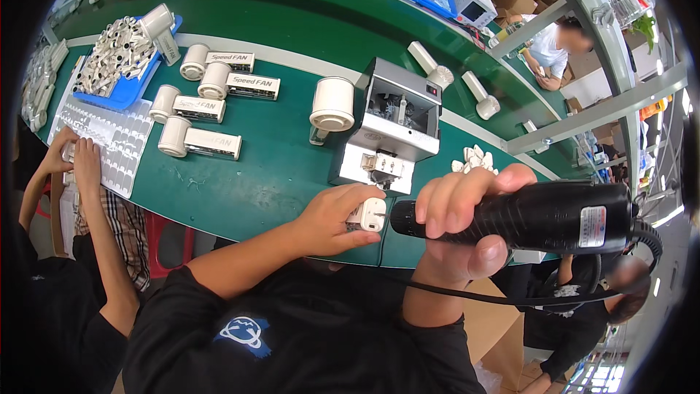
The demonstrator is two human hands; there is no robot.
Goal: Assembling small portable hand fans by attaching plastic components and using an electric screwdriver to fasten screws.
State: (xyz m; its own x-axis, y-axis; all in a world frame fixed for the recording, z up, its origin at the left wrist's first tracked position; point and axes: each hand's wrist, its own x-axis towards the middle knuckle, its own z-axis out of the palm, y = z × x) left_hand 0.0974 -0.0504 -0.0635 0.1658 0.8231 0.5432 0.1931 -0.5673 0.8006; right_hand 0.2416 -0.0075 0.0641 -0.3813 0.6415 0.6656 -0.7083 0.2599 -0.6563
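1. Head view: our left hand pinched a small white plastic part at the green table's near edge, steadying it.
2. Our right hand clenched a black electric screwdriver, its tip meeting the part.
3. A grey screw feeder stood just behind, within reach.

The surface is green; the electric screwdriver black, the small part white, the tray blue.

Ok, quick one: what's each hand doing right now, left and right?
Left hand: closed around a small white plastic part at the table edge.
Right hand: gripping a black electric screwdriver, its tip at that part.
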